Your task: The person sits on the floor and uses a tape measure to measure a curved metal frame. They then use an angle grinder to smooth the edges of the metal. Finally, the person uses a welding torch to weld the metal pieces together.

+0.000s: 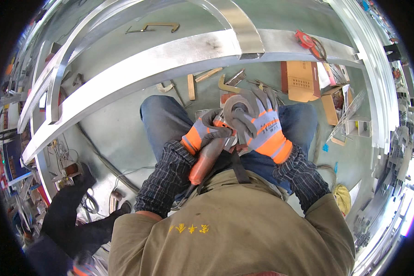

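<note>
An orange and grey angle grinder (pixel 207 160) lies tilted across my lap, its head pointing away from me. My left hand (pixel 207 132), in a grey and orange work glove, is closed around the grinder near its head. At the grinder's front is a round grey disc (pixel 232 103). My right hand (pixel 264 126), gloved the same way, has its fingers on the disc, with the thumb side near the disc's centre. The grip of the right fingertips is partly hidden. Beyond the hands, a C-shaped clamp (pixel 227 87) lies on the floor.
A curved metal frame (pixel 141 72) spans the space ahead, with a red tape measure (pixel 304 39) on it. Wood strips (pixel 191 87), a G-clamp (pixel 162 25), a cardboard box (pixel 299 81) and metal rods lie on the floor. A cable (pixel 93 148) and another person's dark-clad legs (pixel 79 224) are at left.
</note>
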Available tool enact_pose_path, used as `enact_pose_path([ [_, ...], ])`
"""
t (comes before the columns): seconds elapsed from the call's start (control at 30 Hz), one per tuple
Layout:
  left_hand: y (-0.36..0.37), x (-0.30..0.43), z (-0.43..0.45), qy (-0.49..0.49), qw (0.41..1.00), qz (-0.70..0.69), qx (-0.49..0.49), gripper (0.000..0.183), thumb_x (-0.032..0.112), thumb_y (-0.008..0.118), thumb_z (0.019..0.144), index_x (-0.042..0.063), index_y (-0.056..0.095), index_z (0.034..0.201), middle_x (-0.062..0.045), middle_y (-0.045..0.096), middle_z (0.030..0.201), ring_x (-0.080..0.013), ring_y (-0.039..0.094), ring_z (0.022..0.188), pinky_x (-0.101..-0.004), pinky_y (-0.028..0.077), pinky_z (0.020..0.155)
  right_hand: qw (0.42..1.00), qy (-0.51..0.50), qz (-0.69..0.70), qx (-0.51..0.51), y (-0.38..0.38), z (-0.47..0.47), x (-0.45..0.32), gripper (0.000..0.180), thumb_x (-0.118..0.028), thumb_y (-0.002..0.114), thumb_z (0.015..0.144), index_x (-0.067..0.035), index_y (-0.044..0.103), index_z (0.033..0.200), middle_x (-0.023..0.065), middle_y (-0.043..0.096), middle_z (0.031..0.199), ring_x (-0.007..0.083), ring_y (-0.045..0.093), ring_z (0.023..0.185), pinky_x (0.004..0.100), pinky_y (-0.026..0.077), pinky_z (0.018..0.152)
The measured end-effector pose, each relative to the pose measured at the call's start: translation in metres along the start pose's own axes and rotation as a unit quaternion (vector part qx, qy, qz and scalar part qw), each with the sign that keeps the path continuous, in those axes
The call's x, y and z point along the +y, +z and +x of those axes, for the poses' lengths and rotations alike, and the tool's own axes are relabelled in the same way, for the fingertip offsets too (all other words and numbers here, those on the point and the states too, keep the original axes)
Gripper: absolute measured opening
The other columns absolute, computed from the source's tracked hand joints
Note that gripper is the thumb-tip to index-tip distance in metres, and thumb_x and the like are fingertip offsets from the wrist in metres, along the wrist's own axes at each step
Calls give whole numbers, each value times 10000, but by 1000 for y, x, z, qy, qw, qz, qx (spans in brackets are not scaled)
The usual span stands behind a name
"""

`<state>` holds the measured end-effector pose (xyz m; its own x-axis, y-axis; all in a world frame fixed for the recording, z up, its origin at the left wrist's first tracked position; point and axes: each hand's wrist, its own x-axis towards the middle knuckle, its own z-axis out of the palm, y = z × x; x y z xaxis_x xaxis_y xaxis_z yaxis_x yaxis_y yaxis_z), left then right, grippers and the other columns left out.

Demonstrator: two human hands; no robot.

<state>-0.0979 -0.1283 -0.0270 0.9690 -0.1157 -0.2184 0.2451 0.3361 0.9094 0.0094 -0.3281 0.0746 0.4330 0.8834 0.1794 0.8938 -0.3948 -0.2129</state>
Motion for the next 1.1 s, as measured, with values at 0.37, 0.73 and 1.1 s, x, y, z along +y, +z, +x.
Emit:
enact_pose_path([
  [0.37,0,6,-14,-48,996,5,76,603,222,825,781,-15,601,1288,-179,657,1194,-252,616,1096,-386,483,996,999,-32,-2,14,5,9,-4,268,-240,675,797,-177,733,1051,193,533,1393,485,437,1327,610,330,1115],
  [0.73,-1,-11,-3,11,994,55,97,613,210,879,710,52,631,1248,-70,713,1090,-141,638,990,-328,520,883,997,-22,27,63,12,20,-5,189,-196,660,893,-104,727,1044,230,548,1383,468,448,1327,628,277,1156],
  [1.1,4,8,-13,12,995,40,89,477,186,857,726,50,659,1137,-70,736,979,-140,658,893,-323,538,803,989,126,34,-66,17,19,1,245,-274,730,849,-92,728,1013,235,601,1308,457,536,1226,547,384,1078],
])
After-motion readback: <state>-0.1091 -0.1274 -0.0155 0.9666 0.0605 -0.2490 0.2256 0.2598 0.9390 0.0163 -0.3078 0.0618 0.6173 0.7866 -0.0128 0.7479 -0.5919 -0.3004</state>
